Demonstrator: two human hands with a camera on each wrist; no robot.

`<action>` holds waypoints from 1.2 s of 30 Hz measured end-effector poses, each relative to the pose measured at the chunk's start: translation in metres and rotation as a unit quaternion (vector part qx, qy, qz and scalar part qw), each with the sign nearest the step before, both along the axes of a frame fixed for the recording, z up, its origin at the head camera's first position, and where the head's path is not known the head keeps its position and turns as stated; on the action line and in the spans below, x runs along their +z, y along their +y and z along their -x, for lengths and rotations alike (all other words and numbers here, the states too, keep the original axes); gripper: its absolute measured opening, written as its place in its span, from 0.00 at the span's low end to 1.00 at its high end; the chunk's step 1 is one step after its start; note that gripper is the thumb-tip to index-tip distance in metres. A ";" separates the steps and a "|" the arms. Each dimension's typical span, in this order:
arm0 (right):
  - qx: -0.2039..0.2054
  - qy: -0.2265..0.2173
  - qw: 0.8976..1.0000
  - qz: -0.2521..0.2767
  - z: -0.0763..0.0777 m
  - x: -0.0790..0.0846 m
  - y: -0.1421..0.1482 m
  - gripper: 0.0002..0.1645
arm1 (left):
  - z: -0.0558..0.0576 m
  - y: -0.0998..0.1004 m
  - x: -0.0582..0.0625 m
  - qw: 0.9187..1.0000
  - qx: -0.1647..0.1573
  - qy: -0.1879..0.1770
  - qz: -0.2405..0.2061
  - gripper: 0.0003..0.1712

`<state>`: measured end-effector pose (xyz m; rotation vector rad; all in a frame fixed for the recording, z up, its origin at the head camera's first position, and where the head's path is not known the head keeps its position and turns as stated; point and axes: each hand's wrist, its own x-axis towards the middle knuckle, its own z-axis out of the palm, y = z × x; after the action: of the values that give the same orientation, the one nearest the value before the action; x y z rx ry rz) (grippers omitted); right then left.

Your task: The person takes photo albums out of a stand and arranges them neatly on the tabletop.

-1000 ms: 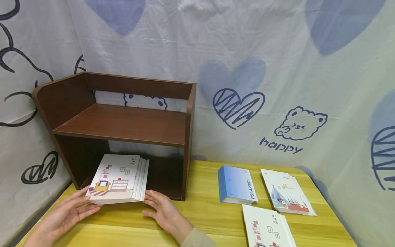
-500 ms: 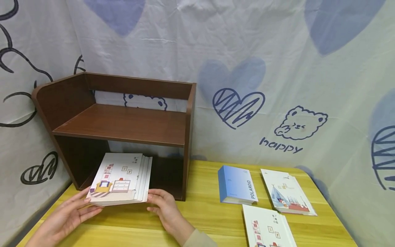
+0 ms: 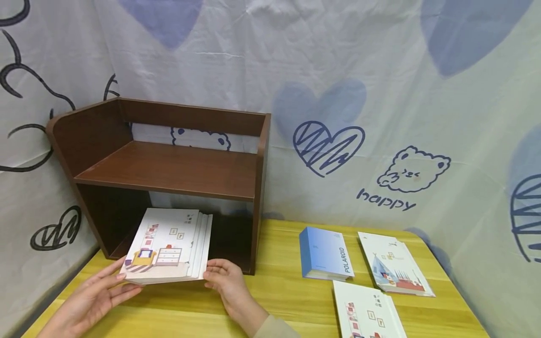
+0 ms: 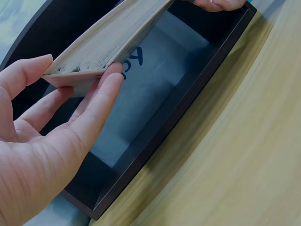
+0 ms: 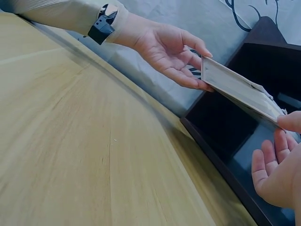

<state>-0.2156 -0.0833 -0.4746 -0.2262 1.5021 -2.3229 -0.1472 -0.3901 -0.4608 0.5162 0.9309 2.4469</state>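
Note:
A thick white photo album [image 3: 165, 249] with a drawn yellow armchair and dresser on its cover lies flat in the air between both hands, in front of the lower shelf opening. My left hand [image 3: 90, 295] pinches its near left corner, thumb above and fingers beneath, as the left wrist view also shows. At the near right corner, my right hand [image 3: 230, 288] holds the cover's edge between thumb and curled fingers. In the right wrist view, the album [image 5: 242, 92] spans the gap from one hand to the other, over the dark shelf compartment.
A dark brown two-level shelf [image 3: 169, 169] stands at the table's back left. To the right on the yellow wooden table [image 3: 270, 305] lie a blue POLAROID album [image 3: 325, 253], a white album with a tent drawing [image 3: 395, 263] and another white album [image 3: 367, 310] at the front.
The album has shifted a little to the right and towards me, with both hands following. My right thumb, apart from the album a second ago, has come in against its corner.

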 end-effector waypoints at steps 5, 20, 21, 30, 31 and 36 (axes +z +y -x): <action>-0.003 0.004 1.000 -0.005 -0.001 0.003 0.001 0.16 | -0.001 0.001 0.003 1.000 0.006 -0.006 0.009 0.35; 0.002 0.040 0.998 -0.041 -0.007 0.003 0.010 0.17 | -0.004 0.005 0.001 1.000 -0.002 -0.015 0.025 0.35; 0.003 0.043 0.998 -0.041 -0.008 0.003 0.011 0.17 | -0.004 0.005 0.001 1.000 -0.004 -0.016 0.026 0.35; 0.007 0.055 0.998 -0.038 -0.014 0.003 0.018 0.17 | -0.004 0.008 -0.002 0.999 -0.027 -0.009 0.018 0.36; 0.009 0.056 0.998 -0.040 -0.015 0.003 0.019 0.17 | -0.004 0.009 -0.002 0.999 -0.029 -0.009 0.017 0.36; 0.018 0.060 0.997 -0.044 -0.017 0.004 0.023 0.17 | -0.005 0.011 -0.003 0.999 -0.037 -0.014 0.012 0.36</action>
<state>-0.1988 -0.0600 -0.4709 -0.3723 1.6388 -2.2457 -0.1427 -0.3793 -0.4634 0.4967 0.9119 2.3687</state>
